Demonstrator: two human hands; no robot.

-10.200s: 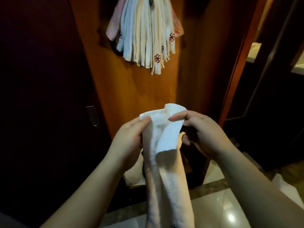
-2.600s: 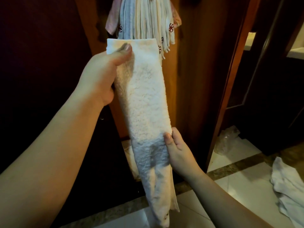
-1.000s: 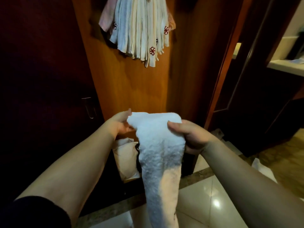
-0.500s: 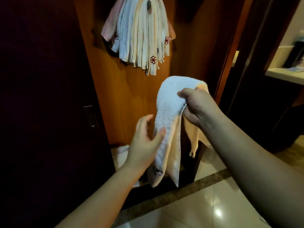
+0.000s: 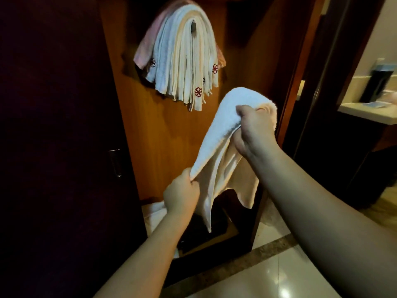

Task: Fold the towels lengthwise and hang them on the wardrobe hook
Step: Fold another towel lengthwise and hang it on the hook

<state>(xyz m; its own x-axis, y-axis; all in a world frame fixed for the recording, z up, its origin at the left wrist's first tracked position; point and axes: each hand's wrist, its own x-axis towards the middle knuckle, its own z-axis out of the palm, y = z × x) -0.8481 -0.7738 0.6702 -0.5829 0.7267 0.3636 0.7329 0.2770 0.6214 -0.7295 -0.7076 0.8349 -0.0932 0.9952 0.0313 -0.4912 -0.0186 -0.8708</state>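
A white towel (image 5: 217, 134), folded into a long strip and doubled over, hangs in front of the wooden wardrobe panel (image 5: 150, 136). My right hand (image 5: 253, 130) grips its top fold from beneath, fingers curled into the cloth. My left hand (image 5: 182, 194) pinches the lower left edge and holds it taut. Above, several folded towels (image 5: 182, 59) with red emblems hang bunched over a dark hook (image 5: 193, 27) on the panel. The held towel's top is below and right of that bunch.
A dark wardrobe door (image 5: 53, 125) with a metal handle (image 5: 115, 162) stands at the left. White cloth (image 5: 154, 211) lies low at the wardrobe's foot. A doorway with a light counter (image 5: 365, 112) opens at the right. Glossy floor tiles (image 5: 268, 272) spread below.
My left hand has closed on the towel's lower edge, where it was only touching it. My right hand has kept the top fold at about the same height.
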